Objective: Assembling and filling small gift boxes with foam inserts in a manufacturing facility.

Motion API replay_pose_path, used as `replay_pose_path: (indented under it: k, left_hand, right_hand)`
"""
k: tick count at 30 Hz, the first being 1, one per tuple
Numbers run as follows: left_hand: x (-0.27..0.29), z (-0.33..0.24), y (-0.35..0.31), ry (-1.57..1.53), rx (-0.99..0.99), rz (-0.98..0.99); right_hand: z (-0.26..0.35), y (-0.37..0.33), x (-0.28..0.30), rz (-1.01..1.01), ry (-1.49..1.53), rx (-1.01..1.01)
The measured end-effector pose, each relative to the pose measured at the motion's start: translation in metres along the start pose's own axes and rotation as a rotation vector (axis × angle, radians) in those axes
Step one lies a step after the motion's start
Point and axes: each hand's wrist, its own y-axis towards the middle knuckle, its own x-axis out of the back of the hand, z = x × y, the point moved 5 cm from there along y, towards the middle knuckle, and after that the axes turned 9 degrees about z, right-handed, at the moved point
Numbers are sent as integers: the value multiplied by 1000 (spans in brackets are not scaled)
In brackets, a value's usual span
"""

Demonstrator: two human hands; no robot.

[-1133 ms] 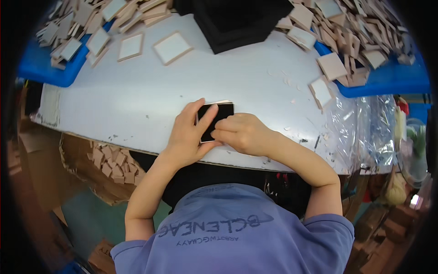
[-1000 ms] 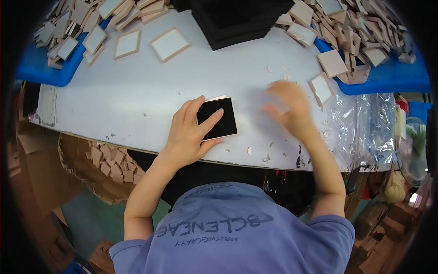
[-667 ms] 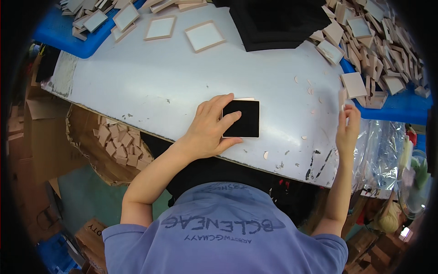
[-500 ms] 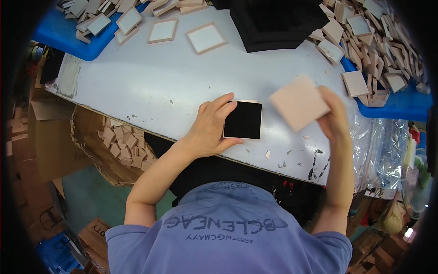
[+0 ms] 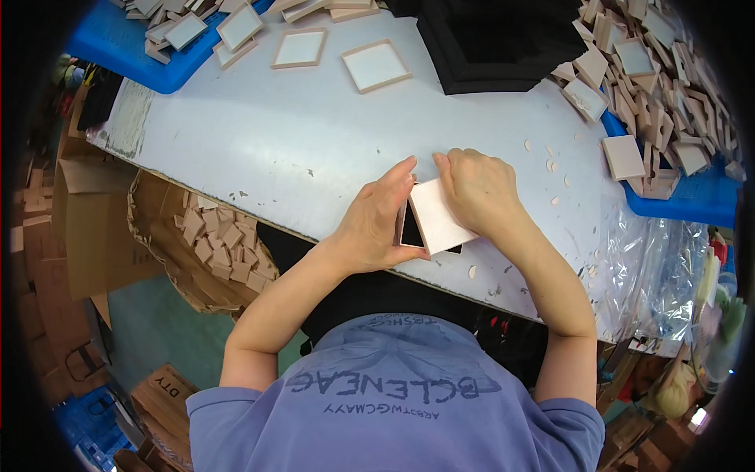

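Near the front edge of the table, my left hand is wrapped round the left side of a shallow square box base with a black lining inside. My right hand grips a pale pink box lid by its upper right side. The lid sits at an angle over the base and covers most of it. A strip of black shows at the left, and a small black corner pokes out below. Whether the lid touches the base's rim I cannot tell.
Pale lids heap in a blue tray at right and another blue tray at far left. A black stack stands at the back, beside open lids. Left of the table, a carton holds small boxes.
My right hand has brought the lid leftward over the black-lined base, which lay uncovered before. My left hand keeps hold of the base. The whole view has shifted slightly.
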Motion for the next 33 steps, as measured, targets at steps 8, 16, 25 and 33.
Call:
replay_pose_path:
  k: [8, 16, 25, 33]
  left_hand:
    - [4, 0, 4, 66, 58, -43]
    - [4, 1, 5, 114, 72, -57]
    - [7, -8, 12, 212, 201, 183]
    - [17, -3, 16, 284, 233, 302]
  right_hand:
    - [-11, -41, -5, 42, 63, 614]
    - [-13, -36, -1, -113, 163, 473]
    - [3, -54, -18, -134, -112, 537]
    - [-6, -40, 22, -137, -165, 550]
